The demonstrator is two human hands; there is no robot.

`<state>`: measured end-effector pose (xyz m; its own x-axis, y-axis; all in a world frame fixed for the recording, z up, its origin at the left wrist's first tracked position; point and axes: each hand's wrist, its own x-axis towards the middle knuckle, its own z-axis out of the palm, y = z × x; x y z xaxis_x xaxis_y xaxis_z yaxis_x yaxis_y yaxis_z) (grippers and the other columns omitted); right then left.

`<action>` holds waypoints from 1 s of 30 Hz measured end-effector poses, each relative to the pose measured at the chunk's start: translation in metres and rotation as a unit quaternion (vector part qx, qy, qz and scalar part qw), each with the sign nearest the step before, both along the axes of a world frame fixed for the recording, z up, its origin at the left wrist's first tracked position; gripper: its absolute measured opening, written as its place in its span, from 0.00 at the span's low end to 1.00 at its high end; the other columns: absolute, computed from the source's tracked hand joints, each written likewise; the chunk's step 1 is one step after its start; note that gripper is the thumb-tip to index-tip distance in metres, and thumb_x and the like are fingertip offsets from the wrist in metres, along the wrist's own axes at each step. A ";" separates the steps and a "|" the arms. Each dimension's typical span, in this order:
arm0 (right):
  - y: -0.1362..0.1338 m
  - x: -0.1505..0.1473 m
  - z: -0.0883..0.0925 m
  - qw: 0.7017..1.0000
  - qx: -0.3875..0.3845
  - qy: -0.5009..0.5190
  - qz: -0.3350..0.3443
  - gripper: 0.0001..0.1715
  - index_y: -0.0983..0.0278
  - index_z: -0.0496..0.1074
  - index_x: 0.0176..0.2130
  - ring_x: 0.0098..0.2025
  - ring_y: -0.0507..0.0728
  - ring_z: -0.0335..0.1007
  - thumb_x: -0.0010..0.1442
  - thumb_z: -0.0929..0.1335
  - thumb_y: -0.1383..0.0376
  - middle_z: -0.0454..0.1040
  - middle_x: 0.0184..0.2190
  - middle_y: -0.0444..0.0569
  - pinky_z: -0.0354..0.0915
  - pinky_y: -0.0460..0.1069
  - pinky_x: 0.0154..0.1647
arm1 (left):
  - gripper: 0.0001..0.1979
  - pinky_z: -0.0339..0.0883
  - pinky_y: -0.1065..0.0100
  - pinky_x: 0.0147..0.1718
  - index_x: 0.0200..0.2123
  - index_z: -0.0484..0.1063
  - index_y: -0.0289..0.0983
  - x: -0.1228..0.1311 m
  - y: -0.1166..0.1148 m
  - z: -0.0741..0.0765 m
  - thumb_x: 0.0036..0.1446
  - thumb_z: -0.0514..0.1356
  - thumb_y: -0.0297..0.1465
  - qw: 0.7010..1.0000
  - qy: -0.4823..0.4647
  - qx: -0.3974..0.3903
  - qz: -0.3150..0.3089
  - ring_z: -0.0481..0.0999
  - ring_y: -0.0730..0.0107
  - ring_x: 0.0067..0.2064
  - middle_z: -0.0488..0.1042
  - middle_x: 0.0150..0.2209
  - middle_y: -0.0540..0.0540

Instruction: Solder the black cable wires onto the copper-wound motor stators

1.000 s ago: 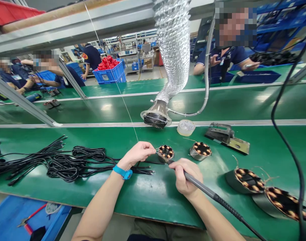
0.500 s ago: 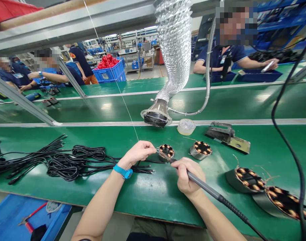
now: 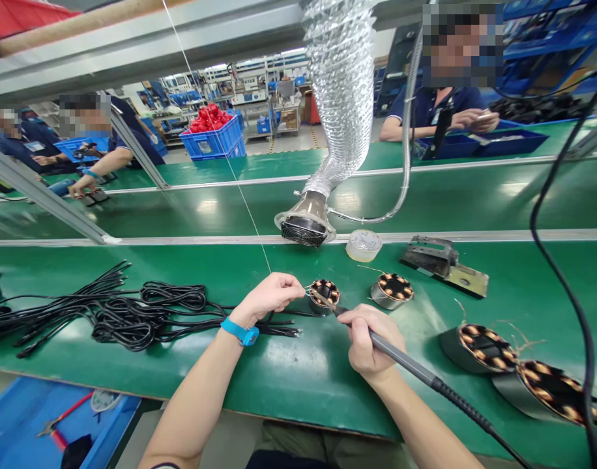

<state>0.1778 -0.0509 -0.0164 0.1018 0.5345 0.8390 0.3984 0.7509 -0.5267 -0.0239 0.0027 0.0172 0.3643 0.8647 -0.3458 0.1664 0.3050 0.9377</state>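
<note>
A small round stator with copper coils (image 3: 324,292) sits on the green bench in front of me. My left hand (image 3: 272,297), with a blue wristband, is pinched closed beside the stator's left rim, on a thin solder wire (image 3: 240,189) that runs up to the frame overhead. My right hand (image 3: 367,342) is closed around a dark soldering iron (image 3: 406,366), whose tip rests on the stator's top. The iron's black cord trails off to the lower right.
A second small stator (image 3: 393,288) lies just right, two larger ones (image 3: 477,348) at the right edge. Black cables (image 3: 132,316) are bundled at left. A fume extraction hose (image 3: 305,225), tape roll (image 3: 363,245) and metal holder (image 3: 442,264) stand behind. Other people work across the conveyor.
My right hand has shifted slightly and the iron's tip has moved up from the stator's lower right edge onto its top. My left hand has barely moved.
</note>
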 end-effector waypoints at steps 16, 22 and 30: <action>0.002 0.000 -0.005 0.999 -0.027 0.015 -0.012 0.12 0.62 0.74 0.33 0.21 0.52 0.67 0.61 0.63 0.70 0.72 0.21 0.44 0.65 0.50 0.26 | 0.14 0.36 0.73 0.17 0.27 0.68 0.34 0.001 0.000 0.001 0.49 0.66 0.39 1.000 -0.013 -0.017 0.002 0.48 0.85 0.17 0.55 0.18 0.58; 0.013 -0.006 -0.003 0.996 -0.068 -0.057 -0.020 0.12 0.63 0.73 0.45 0.32 0.55 0.71 0.63 0.64 0.69 0.74 0.32 0.49 0.69 0.52 0.36 | 0.16 0.35 0.74 0.16 0.27 0.68 0.33 0.002 0.001 -0.001 0.48 0.66 0.40 0.998 -0.049 -0.025 0.014 0.48 0.86 0.17 0.58 0.21 0.57; 0.032 -0.009 -0.024 0.968 -0.112 -0.223 -0.040 0.28 0.58 0.62 0.60 0.46 0.60 0.72 0.62 0.67 0.63 0.68 0.52 0.55 0.73 0.55 0.45 | 0.22 0.32 0.73 0.18 0.26 0.65 0.35 0.007 0.003 -0.002 0.43 0.69 0.46 0.998 -0.051 -0.013 0.030 0.44 0.86 0.18 0.53 0.19 0.60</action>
<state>0.1684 -0.0192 -0.0403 -0.1944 0.7137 0.6730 0.6753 0.5949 -0.4359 -0.0170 0.0054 0.0155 0.3471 0.8773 -0.3315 0.0505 0.3354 0.9407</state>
